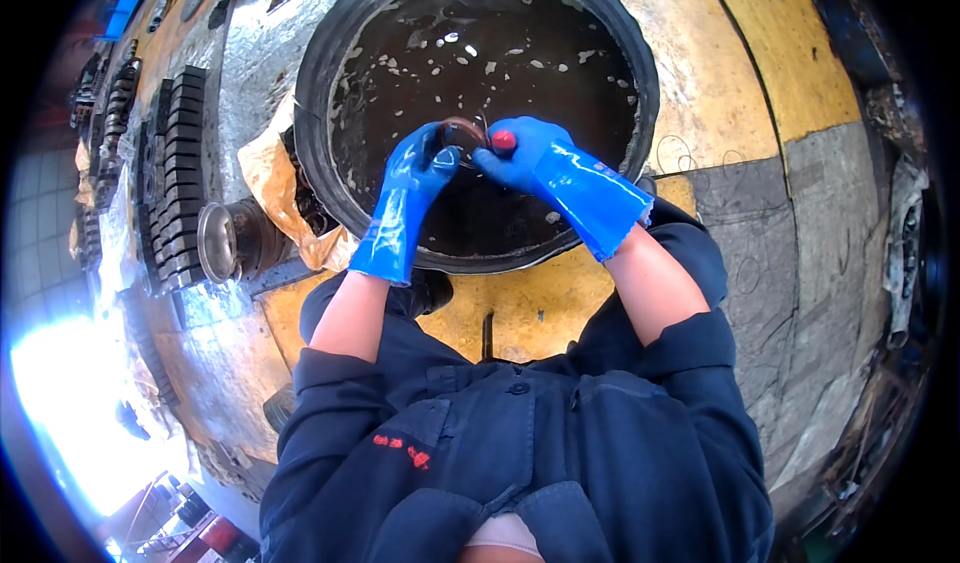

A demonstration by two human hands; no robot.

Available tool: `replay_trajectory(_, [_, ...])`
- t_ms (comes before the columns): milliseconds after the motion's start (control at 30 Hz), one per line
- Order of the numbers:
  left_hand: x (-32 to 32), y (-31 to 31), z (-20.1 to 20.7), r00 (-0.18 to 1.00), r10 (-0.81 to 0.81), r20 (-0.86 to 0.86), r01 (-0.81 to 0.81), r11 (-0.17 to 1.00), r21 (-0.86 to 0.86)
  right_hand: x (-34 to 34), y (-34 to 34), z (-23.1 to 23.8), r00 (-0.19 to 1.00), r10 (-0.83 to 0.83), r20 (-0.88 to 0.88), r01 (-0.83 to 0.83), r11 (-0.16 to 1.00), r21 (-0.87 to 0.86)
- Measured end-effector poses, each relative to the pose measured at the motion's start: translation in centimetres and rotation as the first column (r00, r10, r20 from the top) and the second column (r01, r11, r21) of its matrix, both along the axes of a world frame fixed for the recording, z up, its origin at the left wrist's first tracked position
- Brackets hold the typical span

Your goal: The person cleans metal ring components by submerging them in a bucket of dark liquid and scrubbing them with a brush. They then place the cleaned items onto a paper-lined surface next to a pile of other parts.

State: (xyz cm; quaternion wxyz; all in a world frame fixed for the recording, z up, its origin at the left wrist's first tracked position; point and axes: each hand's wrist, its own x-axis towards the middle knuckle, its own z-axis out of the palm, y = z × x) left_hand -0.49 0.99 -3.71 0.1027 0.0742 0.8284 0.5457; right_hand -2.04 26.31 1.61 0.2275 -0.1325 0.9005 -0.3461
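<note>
My left hand (416, 163), in a long blue rubber glove, is closed around a curved, reddish-brown ring-like part (463, 131). Beside it my right hand (525, 151), gloved the same way, grips a tool with a red handle (503, 141). A thin piece shows next to the ring, but the tool's working end is too small to make out. Both hands are over the near half of a large round black tub (318, 153). Dark liquid (480, 83) with whitish flecks of foam fills much of it.
Left of the tub lie a crumpled tan sack (272, 188) and a metal cylinder (235, 240). Farther left stands a row of stacked dark metal parts (180, 178). Grey sheeting (750, 253) covers the yellowish floor on the right. Metal pieces (905, 263) line the right edge.
</note>
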Motion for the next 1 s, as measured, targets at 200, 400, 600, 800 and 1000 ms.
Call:
replay_trajectory(200, [0.2,1.1,0.4,0.921,-0.286,-0.264,0.157,0.894,-0.419,-0.6,-2.1,-1.0,0.938,0.347,0.008,-0.308,0.820,0.482])
replay_trajectory(400, [0.9,1.1,2.6,0.987,-0.159,0.037,0.160,0.890,-0.428,-0.3,-0.7,-1.6,0.981,0.171,-0.094,-0.129,0.928,0.349])
replay_trajectory(600, [1.9,-0.4,5.5,0.891,0.242,0.385,-0.302,0.948,0.103,-2.0,1.9,-3.2,0.834,-0.547,0.078,0.537,0.836,0.114])
replay_trajectory(800, [1.6,0.0,4.6,0.880,0.252,0.402,-0.343,0.923,0.174,-1.1,1.3,-3.7,0.847,-0.408,0.341,0.528,0.561,-0.638])
replay_trajectory(1000, [2.3,1.1,3.5,0.893,0.296,0.340,-0.411,0.844,0.344,-1.0,-0.7,-5.5,0.794,-0.427,0.433,0.607,0.599,-0.522])
